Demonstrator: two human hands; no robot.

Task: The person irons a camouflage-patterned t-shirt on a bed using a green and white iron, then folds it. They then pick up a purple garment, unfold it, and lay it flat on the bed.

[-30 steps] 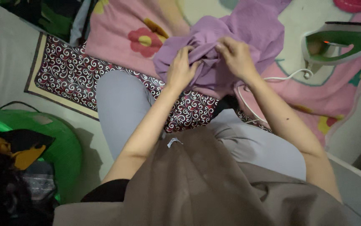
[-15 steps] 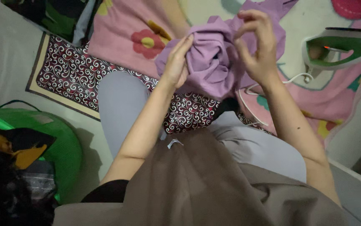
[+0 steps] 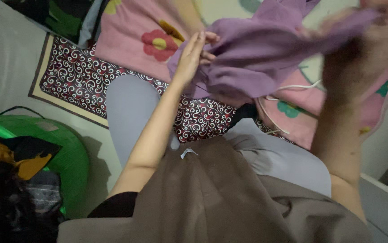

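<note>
Pale floor shows at the left, with a swirl-patterned mat [image 3: 81, 74] laid over it and a pink flowered blanket [image 3: 135, 31] spread beyond the person's knees. Above the blanket, held up in the air, is a lilac garment [image 3: 257, 58], plain, matte and finely textured, bunched into loose folds near the left hand [image 3: 191, 56] and drawn out toward the upper right. That hand lies flat against the bunched end, fingers straight and together, pressing more than pinching. The right hand [image 3: 374, 22] is blurred by motion (only a smear at the frame's edge), and cloth trails to it, so it seems to grip the far end, though I cannot tell how the fingers are set. The fabric looks light, soft and limp, likely to sag wherever unsupported; a hem or seam edge would give the firmest hold. A white cord [image 3: 288, 87] loops beneath it, and a green tub [image 3: 68, 153] sits lower left.
</note>
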